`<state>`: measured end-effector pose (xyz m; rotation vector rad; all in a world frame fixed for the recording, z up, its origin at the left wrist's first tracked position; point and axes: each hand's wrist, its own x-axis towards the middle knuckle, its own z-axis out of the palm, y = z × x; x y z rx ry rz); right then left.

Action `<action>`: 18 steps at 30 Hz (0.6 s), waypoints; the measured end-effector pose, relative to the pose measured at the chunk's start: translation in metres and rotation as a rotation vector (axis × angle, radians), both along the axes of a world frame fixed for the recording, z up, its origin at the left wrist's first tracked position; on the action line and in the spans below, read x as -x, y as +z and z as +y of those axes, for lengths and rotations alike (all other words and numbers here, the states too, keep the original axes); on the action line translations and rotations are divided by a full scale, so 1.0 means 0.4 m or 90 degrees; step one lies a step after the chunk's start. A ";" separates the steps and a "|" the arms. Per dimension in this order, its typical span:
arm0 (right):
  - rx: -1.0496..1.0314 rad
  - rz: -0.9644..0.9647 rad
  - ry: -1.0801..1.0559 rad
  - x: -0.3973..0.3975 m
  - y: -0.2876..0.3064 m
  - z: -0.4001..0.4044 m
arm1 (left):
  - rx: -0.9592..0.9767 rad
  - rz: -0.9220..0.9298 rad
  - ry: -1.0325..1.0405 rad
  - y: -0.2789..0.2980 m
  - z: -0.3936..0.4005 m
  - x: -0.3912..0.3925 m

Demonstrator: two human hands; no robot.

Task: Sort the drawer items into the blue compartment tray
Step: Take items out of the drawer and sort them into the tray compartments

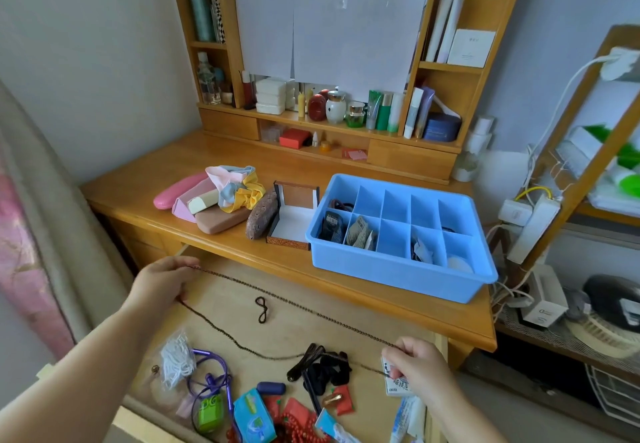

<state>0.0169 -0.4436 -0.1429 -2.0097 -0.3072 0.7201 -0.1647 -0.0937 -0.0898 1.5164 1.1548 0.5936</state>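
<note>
Brown beaded chain (277,298) stretches in a long loop above the open drawer (346,331), its ends pinched in a person's left hand (166,278) and right hand (414,361), fingers curled round the strand. Beyond it, on the wooden desk (138,186), stands the blue compartment tray (398,274), several cells filled. No label in the tray is legible.

A pink case (180,189) and an open box (294,215) lie on the wooden desk (145,179).
</note>
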 end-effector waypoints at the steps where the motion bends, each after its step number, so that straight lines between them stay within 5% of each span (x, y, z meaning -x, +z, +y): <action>1: 0.003 -0.007 -0.022 -0.004 -0.009 -0.006 | 0.020 -0.011 0.019 -0.002 0.026 0.015; 5: -0.100 0.029 -0.190 -0.024 -0.040 -0.017 | 0.114 -0.098 0.153 0.000 0.083 0.046; 8: -0.326 0.249 -0.271 -0.025 -0.026 0.004 | 0.175 -0.100 0.125 -0.005 0.050 0.038; 11: -0.476 0.365 -0.182 -0.007 0.028 0.047 | -0.117 0.099 -0.063 0.017 -0.060 0.006; 14: -0.486 0.284 -0.042 0.024 0.089 0.097 | -0.442 0.189 -0.327 0.051 -0.194 -0.033; 18: -0.404 0.190 0.098 0.063 0.138 0.146 | -0.500 0.155 -0.563 0.066 -0.347 -0.096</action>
